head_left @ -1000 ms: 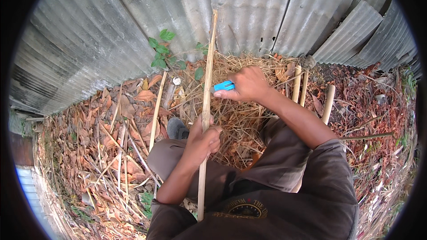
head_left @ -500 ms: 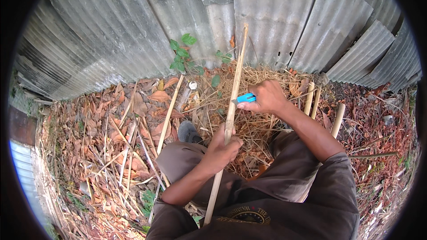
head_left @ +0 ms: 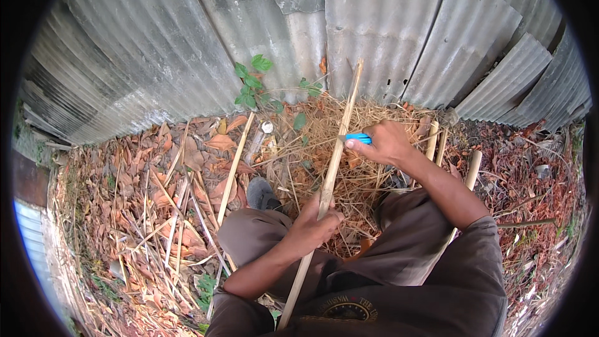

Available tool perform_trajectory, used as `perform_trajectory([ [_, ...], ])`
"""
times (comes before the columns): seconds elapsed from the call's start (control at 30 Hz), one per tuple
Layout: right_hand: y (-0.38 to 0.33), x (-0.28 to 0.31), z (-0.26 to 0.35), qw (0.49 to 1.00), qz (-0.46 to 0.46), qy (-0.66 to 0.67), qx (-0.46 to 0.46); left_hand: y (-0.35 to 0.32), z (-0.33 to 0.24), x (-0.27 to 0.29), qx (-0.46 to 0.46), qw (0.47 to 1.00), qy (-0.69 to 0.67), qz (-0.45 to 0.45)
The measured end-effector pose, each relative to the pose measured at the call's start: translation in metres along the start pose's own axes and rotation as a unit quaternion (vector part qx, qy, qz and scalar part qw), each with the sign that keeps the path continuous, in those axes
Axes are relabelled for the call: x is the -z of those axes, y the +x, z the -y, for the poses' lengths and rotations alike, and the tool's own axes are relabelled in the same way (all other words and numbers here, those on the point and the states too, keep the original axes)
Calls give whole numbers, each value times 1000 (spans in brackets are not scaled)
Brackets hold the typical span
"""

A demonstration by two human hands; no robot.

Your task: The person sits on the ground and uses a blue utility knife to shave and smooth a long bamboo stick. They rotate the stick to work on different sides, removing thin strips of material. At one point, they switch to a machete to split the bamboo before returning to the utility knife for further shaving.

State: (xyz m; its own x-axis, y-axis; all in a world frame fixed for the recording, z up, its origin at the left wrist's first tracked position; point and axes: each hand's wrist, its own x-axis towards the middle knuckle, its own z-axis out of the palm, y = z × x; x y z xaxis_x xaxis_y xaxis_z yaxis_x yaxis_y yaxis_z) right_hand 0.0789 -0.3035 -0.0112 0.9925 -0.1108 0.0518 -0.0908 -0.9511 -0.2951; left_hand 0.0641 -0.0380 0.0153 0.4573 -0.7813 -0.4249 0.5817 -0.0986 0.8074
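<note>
Head view: you hold a long bamboo stick in your left hand and a blue-handled knife in your right hand.

Your left fingers are clenched round the stick near its middle; your right fingers grasp the knife handle, set against the stick's right side higher up. The stick's long axis runs from your lap up and slightly right toward the corrugated metal wall, over dry straw and fallen leaves. The right hand is nearer the far tip.
</note>
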Motion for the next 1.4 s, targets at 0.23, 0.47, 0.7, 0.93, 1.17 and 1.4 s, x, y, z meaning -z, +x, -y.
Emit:
perform_trajectory([
  [0.23,-31,-3,51,994,5,43,104,1,-3,9,5,985,-173,13],
  [0.47,-6,-12,23,997,-71,26,12,5,-4,-4,22,986,-167,-1],
  [0.7,-7,-11,18,1000,-9,11,15,4,11,-2,40,993,-108,-7],
  [0.93,10,4,-25,992,-2,0,-123,-2,18,-11,45,998,-41,33],
  [1.17,-22,-10,29,999,-21,45,10,6,4,5,26,989,-145,23],
  [1.4,-37,2,57,994,-25,32,100,5,-9,3,14,986,-165,17],
])
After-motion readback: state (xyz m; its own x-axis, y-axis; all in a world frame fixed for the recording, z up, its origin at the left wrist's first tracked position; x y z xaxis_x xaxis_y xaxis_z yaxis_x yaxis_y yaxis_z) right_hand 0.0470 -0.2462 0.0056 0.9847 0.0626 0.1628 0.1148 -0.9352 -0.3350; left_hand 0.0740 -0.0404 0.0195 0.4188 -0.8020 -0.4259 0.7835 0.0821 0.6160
